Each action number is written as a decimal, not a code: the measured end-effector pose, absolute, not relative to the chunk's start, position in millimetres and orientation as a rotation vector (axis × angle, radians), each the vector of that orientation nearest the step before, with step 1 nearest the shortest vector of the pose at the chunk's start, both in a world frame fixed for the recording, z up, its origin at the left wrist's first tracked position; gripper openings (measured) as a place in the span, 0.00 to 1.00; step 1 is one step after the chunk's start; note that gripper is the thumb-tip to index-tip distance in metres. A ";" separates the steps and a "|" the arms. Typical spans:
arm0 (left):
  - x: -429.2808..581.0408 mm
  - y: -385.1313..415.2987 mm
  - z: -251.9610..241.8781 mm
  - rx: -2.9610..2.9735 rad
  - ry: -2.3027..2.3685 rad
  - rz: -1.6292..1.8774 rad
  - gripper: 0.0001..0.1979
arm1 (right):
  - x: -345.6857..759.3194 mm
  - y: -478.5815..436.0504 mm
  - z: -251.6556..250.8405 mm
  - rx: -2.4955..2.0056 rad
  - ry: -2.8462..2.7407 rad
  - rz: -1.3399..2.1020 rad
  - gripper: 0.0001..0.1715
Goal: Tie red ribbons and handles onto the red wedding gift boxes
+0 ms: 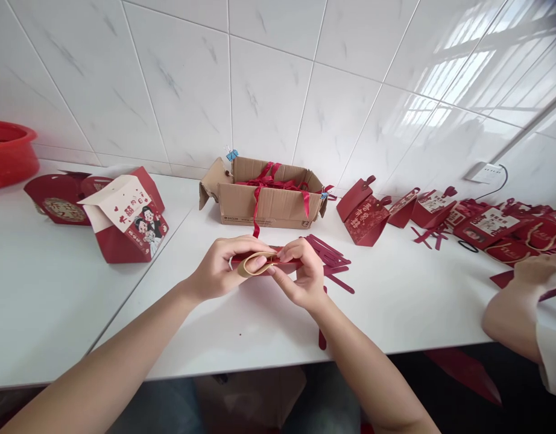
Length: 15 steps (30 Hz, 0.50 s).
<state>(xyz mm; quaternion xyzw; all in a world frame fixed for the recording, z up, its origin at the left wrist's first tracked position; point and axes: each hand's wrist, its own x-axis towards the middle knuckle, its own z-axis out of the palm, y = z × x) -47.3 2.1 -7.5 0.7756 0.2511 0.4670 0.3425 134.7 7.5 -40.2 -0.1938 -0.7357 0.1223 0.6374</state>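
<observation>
Between my hands is a red gift box, seen mostly from above and partly hidden by my fingers. A tan strap curls into a loop on its near side. My left hand is closed on the box and strap, with a fingertip inside the loop. My right hand pinches the strap's end against the box; the fastening there is too small to make out. Just right of this hand lies a pile of dark red straps. One more strap lies close to the table's front edge.
Behind my hands stands an open cardboard box with red ribbons. Printed gift boxes stand at left, near a red basin. A finished-looking red box and several others line the right, where another person's hand rests.
</observation>
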 end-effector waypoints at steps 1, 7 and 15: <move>-47.1 1.6 -7.6 1.963 0.653 1.207 0.11 | 134.5 7.5 -40.5 -0.445 -1.679 0.277 0.11; -45.3 -0.5 -6.8 1.812 0.662 1.129 0.08 | 133.7 8.9 -41.9 -0.460 -1.677 0.259 0.11; -45.8 2.2 -6.8 1.929 0.630 1.138 0.09 | 133.9 7.5 -41.4 -0.458 -1.673 0.262 0.11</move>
